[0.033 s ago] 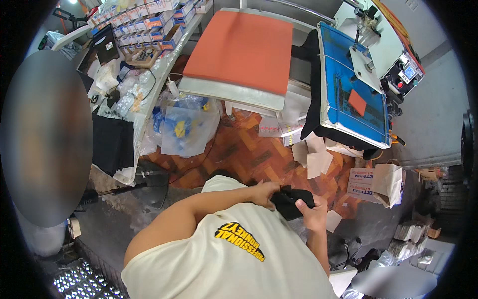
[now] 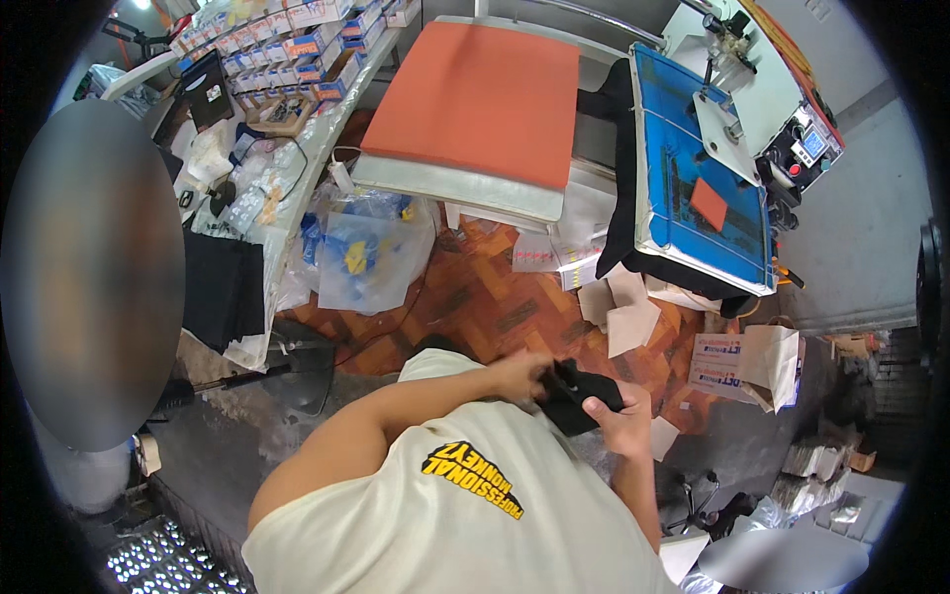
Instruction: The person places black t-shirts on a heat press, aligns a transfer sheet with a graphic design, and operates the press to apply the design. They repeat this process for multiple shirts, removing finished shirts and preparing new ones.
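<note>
In front of me, low in the view, I hold a folded black cloth item (image 2: 579, 406) in my right hand (image 2: 620, 421), thumb across its near face. My left hand (image 2: 520, 372) is blurred at the item's left edge; whether its fingers grip the cloth is unclear. Both forearms come in around the cream shirt on my body, and the floor shows beyond them.
An orange padded platen (image 2: 465, 99) stands ahead, beside a blue-bedded machine (image 2: 663, 148) with a control box (image 2: 800, 148). At left is a cluttered bench (image 2: 262, 247) with boxes and black fabric (image 2: 220, 287). Plastic bags (image 2: 361, 267), papers and a carton (image 2: 722, 366) lie on the floor.
My left hand has shifted slightly up and left at the cloth and is now blurred. My right hand still holds the cloth, with little visible movement.
</note>
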Motion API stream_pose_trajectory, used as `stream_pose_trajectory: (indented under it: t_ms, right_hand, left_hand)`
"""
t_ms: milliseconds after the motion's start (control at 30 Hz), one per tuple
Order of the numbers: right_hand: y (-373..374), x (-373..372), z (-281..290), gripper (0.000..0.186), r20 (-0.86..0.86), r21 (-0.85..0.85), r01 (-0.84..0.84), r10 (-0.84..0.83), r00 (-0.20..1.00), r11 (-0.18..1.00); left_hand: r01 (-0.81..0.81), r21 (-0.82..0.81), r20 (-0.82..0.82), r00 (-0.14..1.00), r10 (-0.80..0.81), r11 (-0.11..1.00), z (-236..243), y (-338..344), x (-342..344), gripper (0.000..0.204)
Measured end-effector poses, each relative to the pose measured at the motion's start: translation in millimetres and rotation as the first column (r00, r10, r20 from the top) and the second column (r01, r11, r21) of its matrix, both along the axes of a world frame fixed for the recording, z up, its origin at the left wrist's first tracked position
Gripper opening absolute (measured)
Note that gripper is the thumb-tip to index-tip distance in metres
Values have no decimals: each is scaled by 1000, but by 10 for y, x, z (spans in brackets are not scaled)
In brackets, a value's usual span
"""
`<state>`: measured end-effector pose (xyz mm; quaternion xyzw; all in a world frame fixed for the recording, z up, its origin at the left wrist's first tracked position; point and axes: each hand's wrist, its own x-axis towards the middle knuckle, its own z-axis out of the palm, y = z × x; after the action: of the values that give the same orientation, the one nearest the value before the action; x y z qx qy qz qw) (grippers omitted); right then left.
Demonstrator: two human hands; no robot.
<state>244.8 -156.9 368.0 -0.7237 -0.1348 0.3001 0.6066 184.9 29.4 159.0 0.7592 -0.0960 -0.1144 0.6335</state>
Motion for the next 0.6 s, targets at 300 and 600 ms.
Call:
stream_pose_trajectory:
  t_ms: [300,600]
  right_hand:
    - [456,1210,76,20,419,-585,44,256,871,810]
    - [1396,1524,-160,22,481,-674,-31,472,739,738]
  left_hand:
    - [-7,684,-13,1000,22,729,1464,2604,-112,30]
    - [-123,167,-544,816,195,978,1264,4255,-220,33]
